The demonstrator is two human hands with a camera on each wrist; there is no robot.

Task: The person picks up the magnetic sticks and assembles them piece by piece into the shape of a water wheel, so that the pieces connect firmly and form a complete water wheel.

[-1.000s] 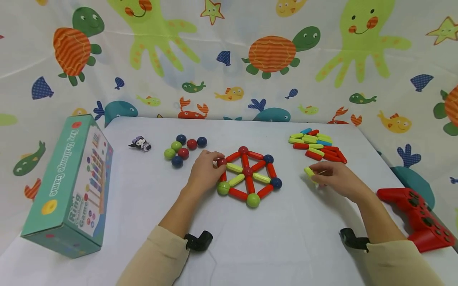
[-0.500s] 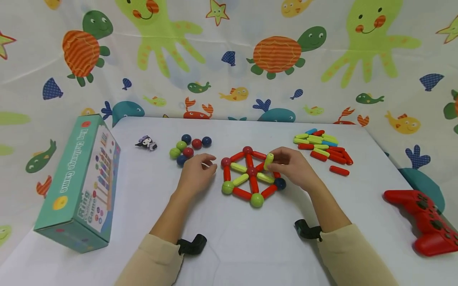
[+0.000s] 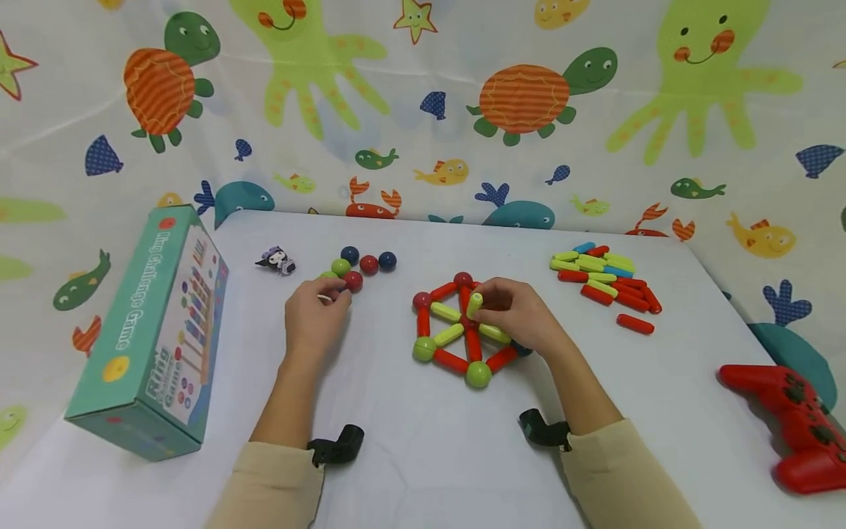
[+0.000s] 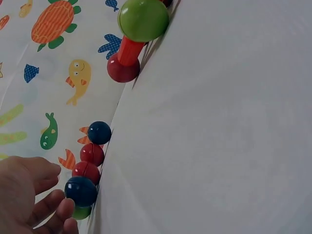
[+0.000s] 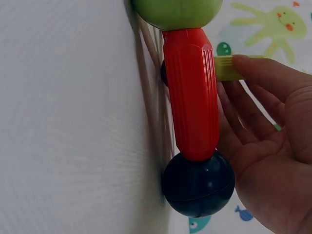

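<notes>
Yellow-green rod [image 3: 474, 304] sits upright in your right hand [image 3: 518, 314], pinched between the fingertips right over the hub of the ball-and-rod wheel [image 3: 463, 332] in the middle of the white table [image 3: 423, 448]. Your left hand [image 3: 313, 317] is at the cluster of loose balls [image 3: 360, 266] to the left of the wheel, fingers curled, fingertips at a dark blue ball [image 4: 81, 191]; whether you grip it I cannot tell. Spare rods [image 3: 604, 278] lie well to the right.
</notes>
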